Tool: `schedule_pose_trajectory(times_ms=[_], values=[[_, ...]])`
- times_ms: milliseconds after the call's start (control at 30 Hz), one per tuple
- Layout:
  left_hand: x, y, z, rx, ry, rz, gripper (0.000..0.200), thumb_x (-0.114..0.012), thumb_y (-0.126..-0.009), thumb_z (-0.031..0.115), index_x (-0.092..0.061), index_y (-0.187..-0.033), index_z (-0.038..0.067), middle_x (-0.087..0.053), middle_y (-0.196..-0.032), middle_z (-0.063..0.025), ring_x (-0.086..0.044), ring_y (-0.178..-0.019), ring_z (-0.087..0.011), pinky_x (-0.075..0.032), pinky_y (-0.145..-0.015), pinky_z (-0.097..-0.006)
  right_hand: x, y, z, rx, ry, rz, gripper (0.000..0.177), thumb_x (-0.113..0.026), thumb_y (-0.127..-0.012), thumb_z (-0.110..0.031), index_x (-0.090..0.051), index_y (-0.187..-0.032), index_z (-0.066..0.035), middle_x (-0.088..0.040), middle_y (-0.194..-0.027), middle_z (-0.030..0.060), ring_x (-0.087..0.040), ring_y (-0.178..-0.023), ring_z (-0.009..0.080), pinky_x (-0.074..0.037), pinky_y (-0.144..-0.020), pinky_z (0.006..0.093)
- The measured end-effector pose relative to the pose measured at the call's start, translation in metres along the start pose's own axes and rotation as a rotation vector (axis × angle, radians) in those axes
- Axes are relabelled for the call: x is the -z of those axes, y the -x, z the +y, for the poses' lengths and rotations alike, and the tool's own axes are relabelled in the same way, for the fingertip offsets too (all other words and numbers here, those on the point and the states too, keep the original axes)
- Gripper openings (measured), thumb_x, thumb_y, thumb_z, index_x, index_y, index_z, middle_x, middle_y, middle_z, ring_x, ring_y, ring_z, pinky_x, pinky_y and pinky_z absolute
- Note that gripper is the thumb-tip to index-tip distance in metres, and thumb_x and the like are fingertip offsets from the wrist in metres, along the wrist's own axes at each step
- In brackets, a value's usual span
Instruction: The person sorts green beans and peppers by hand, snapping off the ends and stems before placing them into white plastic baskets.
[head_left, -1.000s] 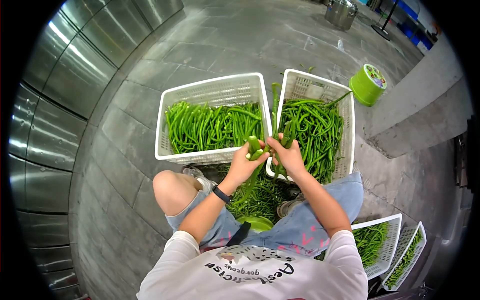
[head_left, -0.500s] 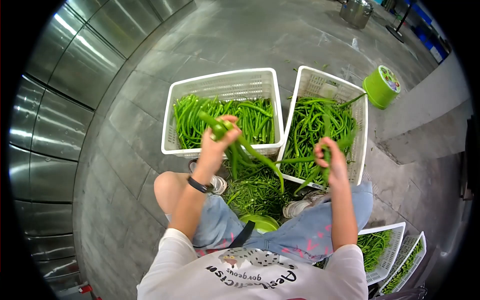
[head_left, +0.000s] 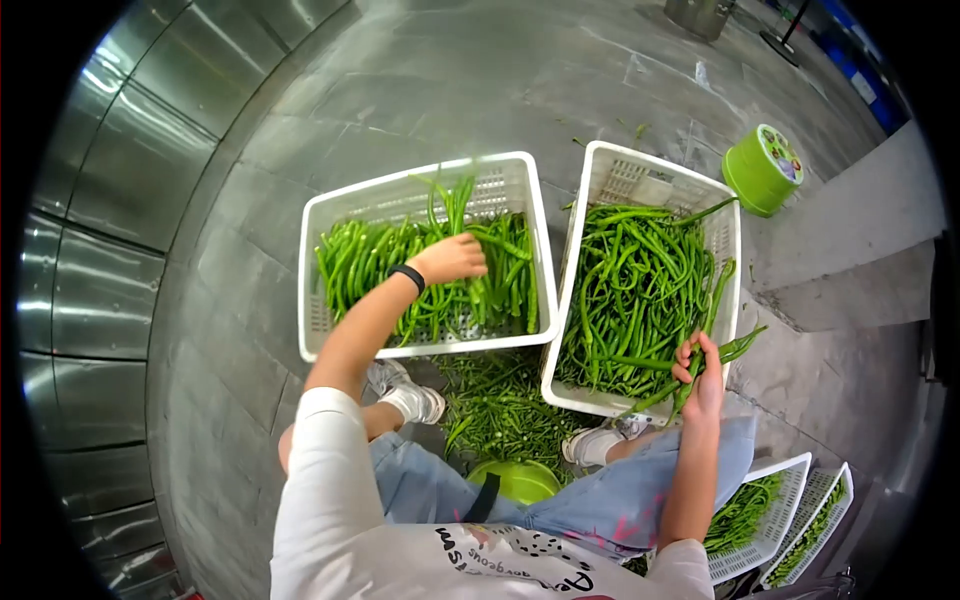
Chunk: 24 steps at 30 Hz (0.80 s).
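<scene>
Green beans (head_left: 457, 205) | left hand (head_left: 450, 260): fingers closed round a bunch, over white crate (head_left: 430, 349) | right hand (head_left: 703, 380): fingers curled round several

The left arm (head_left: 355, 325) reaches forward, left hand (head_left: 450, 258) palm down; the right hand (head_left: 703, 372) has curled fingers.

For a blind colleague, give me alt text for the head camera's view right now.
A person's left hand is over long green vegetables in the left white crate. Their right hand holds a few more by the right crate; small green pieces lie between the shoes.
</scene>
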<state>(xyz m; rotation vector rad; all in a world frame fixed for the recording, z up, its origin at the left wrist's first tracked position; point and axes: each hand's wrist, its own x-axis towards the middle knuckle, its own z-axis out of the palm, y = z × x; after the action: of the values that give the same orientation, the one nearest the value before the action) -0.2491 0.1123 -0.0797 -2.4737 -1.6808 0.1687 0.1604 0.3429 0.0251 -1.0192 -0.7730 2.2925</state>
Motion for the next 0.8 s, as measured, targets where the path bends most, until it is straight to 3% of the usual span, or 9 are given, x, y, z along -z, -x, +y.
schedule_pose_trajectory(times_ms=[67, 133, 267, 300, 400, 467, 600, 667, 800], values=[[-0.058, -0.005, 0.007, -0.008, 0.046, -0.100, 0.013, -0.056, -0.079, 0.010, -0.050, -0.090, 0.016, -0.052, -0.083, -0.0014, -0.054, -0.092, -0.0203, -0.041, -0.093, -0.0358, -0.002, -0.001, -0.002, 0.025, 0.067, 0.052, 0.019, -0.057, -0.090, -0.024, -0.049, -0.085, -0.008, -0.048, -0.070, 0.0042, -0.042, -0.059, 0.0097, -0.030, -0.043, 0.0203], [-0.101, -0.011, 0.020, 0.012, 0.006, -0.001, 0.012, -0.056, -0.077, 0.012, -0.051, -0.086, 0.017, -0.053, -0.081, 0.0000, -0.055, -0.090, -0.0189, -0.042, -0.087, -0.0342, 0.000, -0.007, -0.003, 0.031, 0.107, 0.094, 0.019, -0.057, -0.090, -0.024, -0.050, -0.085, -0.008, -0.048, -0.070, 0.0043, -0.042, -0.060, 0.0098, -0.029, -0.043, 0.0205], [-0.143, -0.008, 0.033, -0.041, 0.038, -0.328, 0.030, -0.062, -0.080, 0.008, -0.047, -0.105, 0.017, -0.049, -0.115, -0.0056, -0.045, -0.118, -0.0235, -0.022, -0.113, -0.0486, 0.009, -0.017, -0.003, 0.041, 0.168, 0.146, 0.019, -0.056, -0.090, -0.025, -0.050, -0.084, -0.008, -0.048, -0.070, 0.0040, -0.042, -0.062, 0.0098, -0.030, -0.044, 0.0207], [-0.139, -0.008, 0.033, -0.034, 0.033, -0.406, 0.040, -0.065, -0.079, 0.007, -0.044, -0.111, 0.018, -0.043, -0.124, -0.0062, -0.037, -0.126, -0.0245, -0.013, -0.115, -0.0522, 0.010, -0.019, -0.002, 0.037, 0.173, 0.169, 0.019, -0.055, -0.091, -0.025, -0.050, -0.085, -0.008, -0.048, -0.070, 0.0035, -0.042, -0.062, 0.0098, -0.030, -0.045, 0.0207], [-0.088, -0.013, 0.018, 0.042, 0.169, -0.426, 0.047, -0.065, -0.068, 0.017, -0.052, -0.112, 0.009, -0.046, -0.125, -0.0107, -0.038, -0.126, -0.0271, -0.013, -0.115, -0.0511, 0.004, -0.019, -0.004, 0.007, 0.158, 0.128, 0.018, -0.054, -0.091, -0.025, -0.049, -0.086, -0.008, -0.047, -0.069, 0.0035, -0.042, -0.062, 0.0098, -0.030, -0.045, 0.0206], [-0.095, -0.017, 0.010, 0.279, 0.461, -0.172, 0.047, -0.060, -0.062, 0.011, -0.052, -0.108, 0.004, -0.049, -0.116, -0.0135, -0.045, -0.114, -0.0299, -0.032, -0.102, -0.0474, 0.000, -0.021, -0.003, -0.010, 0.150, 0.122, 0.018, -0.056, -0.090, -0.025, -0.049, -0.087, -0.008, -0.047, -0.069, 0.0036, -0.042, -0.062, 0.0101, -0.030, -0.044, 0.0209], [-0.119, -0.050, -0.006, 0.502, 0.317, 0.137, 0.037, -0.056, -0.073, 0.002, -0.053, -0.109, 0.006, -0.053, -0.106, -0.0108, -0.056, -0.098, -0.0284, -0.049, -0.079, -0.0385, -0.009, -0.023, 0.003, -0.006, 0.185, 0.169, 0.017, -0.052, -0.092, -0.023, -0.049, -0.086, -0.007, -0.046, -0.070, 0.0044, -0.040, -0.061, 0.0094, -0.030, -0.043, 0.0199], [-0.149, -0.066, -0.012, 0.608, 0.290, -0.163, 0.036, -0.056, -0.075, 0.003, -0.055, -0.110, 0.009, -0.054, -0.103, -0.0093, -0.059, -0.091, -0.0270, -0.052, -0.070, -0.0373, -0.005, -0.027, 0.007, -0.001, 0.221, 0.198, 0.017, -0.052, -0.092, -0.023, -0.049, -0.086, -0.007, -0.047, -0.071, 0.0047, -0.041, -0.061, 0.0098, -0.030, -0.044, 0.0200], [-0.127, -0.067, -0.012, 0.699, 0.260, 0.033, 0.033, -0.055, -0.075, 0.002, -0.055, -0.107, 0.012, -0.053, -0.099, -0.0084, -0.060, -0.089, -0.0253, -0.052, -0.067, -0.0372, 0.005, -0.029, 0.006, -0.009, 0.184, 0.179, 0.018, -0.059, -0.088, -0.022, -0.048, -0.087, -0.008, -0.050, -0.071, 0.0047, -0.045, -0.062, 0.0107, -0.032, -0.045, 0.0225]])
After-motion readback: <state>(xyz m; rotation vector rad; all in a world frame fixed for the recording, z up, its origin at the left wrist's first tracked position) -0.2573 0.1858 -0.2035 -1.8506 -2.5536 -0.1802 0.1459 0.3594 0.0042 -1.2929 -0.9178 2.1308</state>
